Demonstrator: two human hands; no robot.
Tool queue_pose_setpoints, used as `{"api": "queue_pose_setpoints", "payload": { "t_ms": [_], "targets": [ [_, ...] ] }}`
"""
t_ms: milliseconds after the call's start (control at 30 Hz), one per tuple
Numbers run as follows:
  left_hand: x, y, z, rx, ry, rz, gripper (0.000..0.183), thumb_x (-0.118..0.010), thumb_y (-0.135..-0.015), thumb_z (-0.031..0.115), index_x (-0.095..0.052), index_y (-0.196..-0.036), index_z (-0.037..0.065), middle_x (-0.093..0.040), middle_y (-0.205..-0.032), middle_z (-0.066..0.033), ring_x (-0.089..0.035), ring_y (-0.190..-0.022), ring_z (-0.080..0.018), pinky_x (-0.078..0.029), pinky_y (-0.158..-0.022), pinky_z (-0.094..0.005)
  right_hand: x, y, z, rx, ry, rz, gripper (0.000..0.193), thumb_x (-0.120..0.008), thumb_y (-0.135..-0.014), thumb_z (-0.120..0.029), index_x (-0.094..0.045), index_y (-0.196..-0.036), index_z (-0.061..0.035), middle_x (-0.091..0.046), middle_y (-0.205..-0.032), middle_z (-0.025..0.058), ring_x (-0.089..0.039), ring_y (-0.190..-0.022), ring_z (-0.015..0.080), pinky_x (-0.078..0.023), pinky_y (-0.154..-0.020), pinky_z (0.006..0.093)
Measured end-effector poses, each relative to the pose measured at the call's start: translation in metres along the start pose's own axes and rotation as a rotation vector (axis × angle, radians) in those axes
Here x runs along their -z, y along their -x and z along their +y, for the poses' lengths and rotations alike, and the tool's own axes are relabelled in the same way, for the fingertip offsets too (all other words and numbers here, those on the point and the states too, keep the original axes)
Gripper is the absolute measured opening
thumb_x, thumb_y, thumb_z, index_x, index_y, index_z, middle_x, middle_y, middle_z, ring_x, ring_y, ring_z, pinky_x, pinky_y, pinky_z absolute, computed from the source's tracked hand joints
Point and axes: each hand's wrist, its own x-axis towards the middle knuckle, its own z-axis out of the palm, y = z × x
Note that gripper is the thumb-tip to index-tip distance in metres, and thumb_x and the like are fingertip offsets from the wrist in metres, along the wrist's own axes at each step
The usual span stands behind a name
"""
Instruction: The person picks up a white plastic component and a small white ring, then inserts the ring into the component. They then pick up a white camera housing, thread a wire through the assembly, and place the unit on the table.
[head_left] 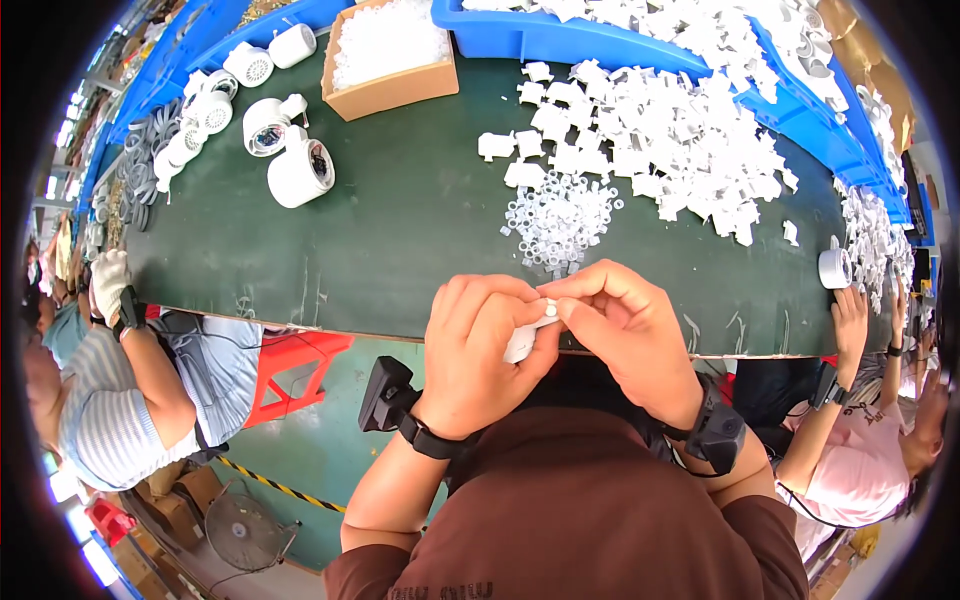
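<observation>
Just over the table's near edge, my left hand [480,345] is closed around a small white plastic part [521,343]. Its fingers cover much of the part. Thumb and forefinger of my right hand [630,330] pinch together at the part's upper end. Whatever lies between those fingertips is too small and hidden to make out. Straight beyond my hands lies a heap of small clear plastic rings [562,215]. Behind it and to the right spreads a large pile of white plastic pieces [670,135], similar in colour to the held part.
A cardboard box [390,92] of small whitish pieces stands far on the green table [400,220]. Blue bins [590,50] line the back. White round housings [300,172] and grey rings [145,165] lie at left. Co-workers sit on both sides; a red stool [300,375] is left.
</observation>
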Motion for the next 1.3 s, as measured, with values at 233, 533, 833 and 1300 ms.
{"api": "queue_pose_setpoints", "payload": {
  "t_ms": [233,533,833,1300],
  "targets": [
    [0.032,-0.008,-0.02,-0.018,-0.356,-0.105,0.028,-0.081,-0.073,0.01,-0.071,-0.099,0.014,-0.069,-0.107,-0.0029,-0.057,-0.109,-0.0299,-0.04,-0.098,-0.0425,0.003,0.0,0.003,0.003,-0.056,-0.005,0.016,-0.058,-0.103,-0.008,-0.067,-0.113,0.002,-0.069,-0.111,0.0061,-0.063,-0.101,0.0105,-0.05,-0.093,0.0267],
    [0.061,-0.027,-0.081,0.433,-0.273,0.188,0.061,-0.06,-0.102,0.021,-0.033,-0.153,-0.001,-0.036,-0.152,-0.023,-0.04,-0.136,-0.0376,-0.036,-0.111,-0.0453,0.039,0.02,0.006,0.084,0.118,0.148,0.014,-0.059,-0.103,-0.01,-0.066,-0.108,0.0014,-0.07,-0.105,0.0068,-0.063,-0.095,0.0128,-0.052,-0.089,0.0299],
    [0.063,-0.001,-0.087,0.36,-0.223,0.127,0.043,-0.061,-0.097,0.006,-0.052,-0.138,-0.001,-0.056,-0.138,-0.0187,-0.056,-0.124,-0.0284,-0.043,-0.105,-0.0383,0.048,0.045,0.002,0.068,0.099,0.097,0.011,-0.059,-0.101,-0.005,-0.065,-0.106,0.0023,-0.068,-0.103,0.0076,-0.064,-0.091,0.0134,-0.052,-0.086,0.0294],
    [0.094,0.113,0.015,0.961,0.294,-1.037,0.004,-0.071,-0.09,0.004,-0.072,-0.093,0.002,-0.069,-0.086,-0.0036,-0.061,-0.075,-0.0091,-0.049,-0.063,-0.0243,0.119,0.153,0.018,-0.609,0.669,-0.248,0.009,-0.072,-0.093,-0.01,-0.072,-0.099,-0.0037,-0.073,-0.088,0.0043,-0.068,-0.078,0.0136,-0.053,-0.072,0.0279]
  ]
}}
